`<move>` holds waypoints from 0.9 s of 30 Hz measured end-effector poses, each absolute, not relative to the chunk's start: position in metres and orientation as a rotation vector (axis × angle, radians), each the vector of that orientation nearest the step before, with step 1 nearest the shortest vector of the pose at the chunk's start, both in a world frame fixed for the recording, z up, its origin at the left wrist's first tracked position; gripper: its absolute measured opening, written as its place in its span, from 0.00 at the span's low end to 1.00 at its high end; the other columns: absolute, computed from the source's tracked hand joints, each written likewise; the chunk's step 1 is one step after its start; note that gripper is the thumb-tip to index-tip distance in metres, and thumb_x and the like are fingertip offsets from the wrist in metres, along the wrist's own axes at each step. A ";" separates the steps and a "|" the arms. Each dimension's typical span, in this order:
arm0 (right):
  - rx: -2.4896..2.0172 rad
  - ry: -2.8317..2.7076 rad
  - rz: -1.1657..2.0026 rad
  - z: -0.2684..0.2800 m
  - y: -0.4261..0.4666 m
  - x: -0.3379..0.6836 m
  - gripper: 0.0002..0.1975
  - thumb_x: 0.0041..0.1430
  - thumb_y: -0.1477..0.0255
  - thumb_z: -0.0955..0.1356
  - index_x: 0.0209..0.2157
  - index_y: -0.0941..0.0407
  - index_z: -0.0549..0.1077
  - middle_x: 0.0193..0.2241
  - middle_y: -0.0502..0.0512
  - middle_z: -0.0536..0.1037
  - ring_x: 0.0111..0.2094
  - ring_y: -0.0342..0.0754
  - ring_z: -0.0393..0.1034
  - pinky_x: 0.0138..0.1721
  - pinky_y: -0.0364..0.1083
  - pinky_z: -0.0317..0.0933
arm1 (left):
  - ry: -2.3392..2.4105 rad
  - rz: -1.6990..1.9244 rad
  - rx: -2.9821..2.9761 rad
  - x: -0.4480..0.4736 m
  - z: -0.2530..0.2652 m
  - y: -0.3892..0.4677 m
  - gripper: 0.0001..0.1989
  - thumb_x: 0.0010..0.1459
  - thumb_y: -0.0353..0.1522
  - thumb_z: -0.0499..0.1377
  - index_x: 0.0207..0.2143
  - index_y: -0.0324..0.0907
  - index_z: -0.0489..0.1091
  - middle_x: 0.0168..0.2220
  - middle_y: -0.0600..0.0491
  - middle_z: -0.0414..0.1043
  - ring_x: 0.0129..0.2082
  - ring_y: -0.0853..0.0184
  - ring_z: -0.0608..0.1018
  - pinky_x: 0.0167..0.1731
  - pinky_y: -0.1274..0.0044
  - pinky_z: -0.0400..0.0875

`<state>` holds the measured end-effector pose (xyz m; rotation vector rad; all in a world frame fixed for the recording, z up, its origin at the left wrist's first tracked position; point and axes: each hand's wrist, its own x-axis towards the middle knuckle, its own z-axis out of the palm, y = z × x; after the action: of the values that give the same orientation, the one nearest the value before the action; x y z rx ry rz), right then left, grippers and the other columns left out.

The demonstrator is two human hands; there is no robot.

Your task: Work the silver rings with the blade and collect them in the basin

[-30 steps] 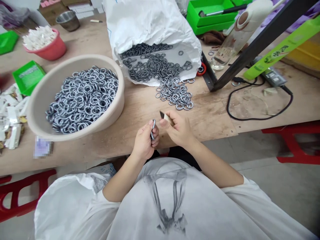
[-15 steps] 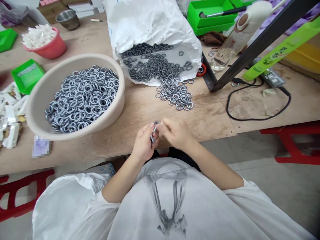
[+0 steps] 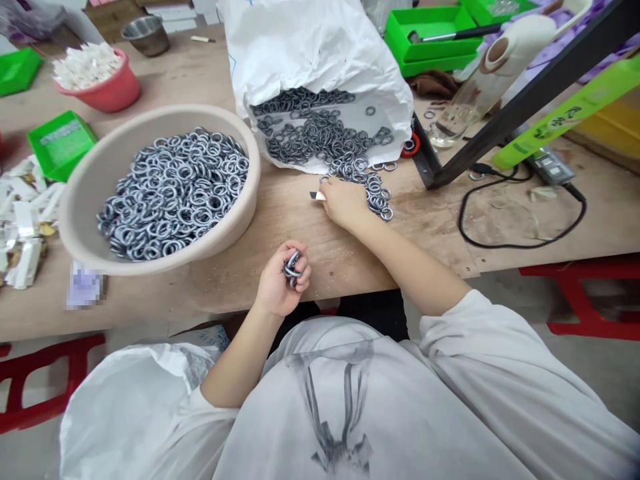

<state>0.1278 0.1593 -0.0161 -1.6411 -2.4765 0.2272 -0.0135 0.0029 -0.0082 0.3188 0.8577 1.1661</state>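
My left hand (image 3: 280, 283) is closed around several grey rings (image 3: 292, 268), above the front edge of the table. Farther forward, my right hand (image 3: 346, 203) is closed on a small knife (image 3: 317, 196); its short dark blade and a bit of white handle show past the fingers. That hand is at the loose pile of grey rings (image 3: 377, 190) and covers part of it; whether the fingers also touch a ring I cannot tell. The pile spills from a white sack (image 3: 320, 53) lying on its side. To the left, a beige basin (image 3: 80, 230) holds many such rings.
A black metal frame (image 3: 465, 150) slants up at right, near a clear bottle (image 3: 460, 107) and a black cable (image 3: 463, 220). Green trays (image 3: 425, 50) stand behind. At left are a red bowl (image 3: 107, 93), a green tray (image 3: 60, 147) and white pieces (image 3: 25, 233).
My hands were together near the table edge, working on a ring. Now my right hand has moved forward to the ring pile, while my left stays back with its rings. The view shifted slightly.
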 end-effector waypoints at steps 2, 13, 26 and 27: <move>-1.520 -2.365 0.455 -0.014 0.150 0.135 0.11 0.65 0.71 0.64 0.41 0.60 0.76 0.44 0.65 0.78 0.42 0.57 0.73 0.41 0.50 0.60 | 0.835 1.160 0.273 -0.016 -0.008 0.006 0.08 0.51 0.34 0.63 0.31 0.42 0.66 0.20 0.61 0.58 0.14 0.77 0.61 0.10 0.86 0.50; -0.955 -1.678 1.334 -0.014 0.059 0.141 0.17 0.64 0.56 0.65 0.29 0.55 0.69 0.25 0.49 0.69 0.31 0.45 0.65 0.36 0.45 0.60 | 0.877 0.971 0.452 0.008 -0.008 0.010 0.26 0.47 0.51 0.68 0.29 0.39 0.66 0.19 0.61 0.58 0.14 0.79 0.58 0.11 0.86 0.48; -0.984 -1.673 1.259 -0.007 0.046 0.150 0.25 0.62 0.47 0.63 0.32 0.55 0.71 0.27 0.50 0.73 0.31 0.46 0.67 0.35 0.45 0.61 | 0.999 1.158 0.635 0.013 -0.004 0.000 0.24 0.47 0.48 0.69 0.22 0.39 0.65 0.15 0.61 0.55 0.12 0.79 0.55 0.11 0.85 0.47; -1.008 -1.691 1.221 -0.006 0.045 0.152 0.25 0.64 0.47 0.62 0.32 0.55 0.71 0.26 0.50 0.72 0.30 0.45 0.67 0.34 0.45 0.59 | 1.006 1.161 0.628 0.012 -0.003 0.000 0.23 0.48 0.48 0.69 0.22 0.39 0.66 0.14 0.61 0.55 0.12 0.79 0.55 0.11 0.85 0.46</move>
<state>0.1521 0.0451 -0.0057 -1.0079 -1.6910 1.2214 0.0123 0.0000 -0.0030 0.6280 1.0056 1.1608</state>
